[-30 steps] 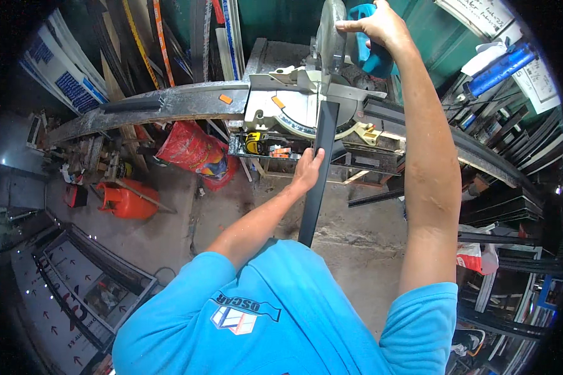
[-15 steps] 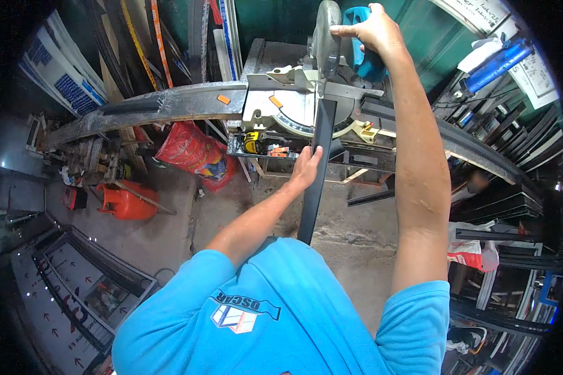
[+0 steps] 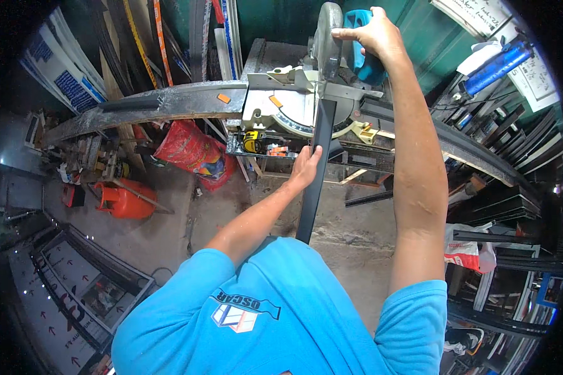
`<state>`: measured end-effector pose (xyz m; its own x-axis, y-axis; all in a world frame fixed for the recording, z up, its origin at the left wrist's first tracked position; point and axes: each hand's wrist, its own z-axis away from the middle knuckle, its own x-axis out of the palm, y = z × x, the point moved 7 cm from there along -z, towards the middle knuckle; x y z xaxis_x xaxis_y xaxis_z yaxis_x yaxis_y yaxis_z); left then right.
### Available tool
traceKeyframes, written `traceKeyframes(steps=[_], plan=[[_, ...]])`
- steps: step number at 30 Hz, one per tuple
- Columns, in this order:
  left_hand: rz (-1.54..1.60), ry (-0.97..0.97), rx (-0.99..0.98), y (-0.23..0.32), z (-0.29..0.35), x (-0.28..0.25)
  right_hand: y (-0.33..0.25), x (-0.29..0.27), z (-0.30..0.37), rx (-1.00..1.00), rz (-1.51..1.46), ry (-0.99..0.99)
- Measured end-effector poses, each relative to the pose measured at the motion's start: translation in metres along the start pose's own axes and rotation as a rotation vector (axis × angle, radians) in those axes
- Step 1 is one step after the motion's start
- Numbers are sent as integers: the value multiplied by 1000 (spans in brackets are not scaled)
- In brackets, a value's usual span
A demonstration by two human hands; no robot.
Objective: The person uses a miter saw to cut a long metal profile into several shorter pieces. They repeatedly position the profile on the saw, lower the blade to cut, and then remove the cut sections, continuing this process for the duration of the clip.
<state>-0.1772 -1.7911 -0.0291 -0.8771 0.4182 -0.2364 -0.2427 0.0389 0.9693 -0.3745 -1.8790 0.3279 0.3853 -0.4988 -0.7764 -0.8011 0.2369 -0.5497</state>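
The left hand (image 3: 306, 166) gripped a long, straight black bar (image 3: 316, 178) extending ahead of and behind it; farther ahead, rightward, the right hand (image 3: 380, 39) clasped a curved teal plastic saw handle (image 3: 368, 66).

right hand (image 3: 383, 39) and teal saw handle (image 3: 370, 70) slightly lower, right forearm (image 3: 421, 169) shifted left, red-and-white bag (image 3: 465, 252) more exposed

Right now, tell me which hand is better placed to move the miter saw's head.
Probably the right hand: it is up at the teal saw housing. The left hand is on the long black profile, nearer the body.
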Motion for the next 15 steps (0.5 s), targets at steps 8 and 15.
traceKeyframes(steps=[8, 15], plan=[[23, -36, -60, -11, -4, 2, 0, 3, -3, 1, -2, 3], [-7, -34, -24, -3, -2, 2, 4, 1, -2, 5, 19, 9]])
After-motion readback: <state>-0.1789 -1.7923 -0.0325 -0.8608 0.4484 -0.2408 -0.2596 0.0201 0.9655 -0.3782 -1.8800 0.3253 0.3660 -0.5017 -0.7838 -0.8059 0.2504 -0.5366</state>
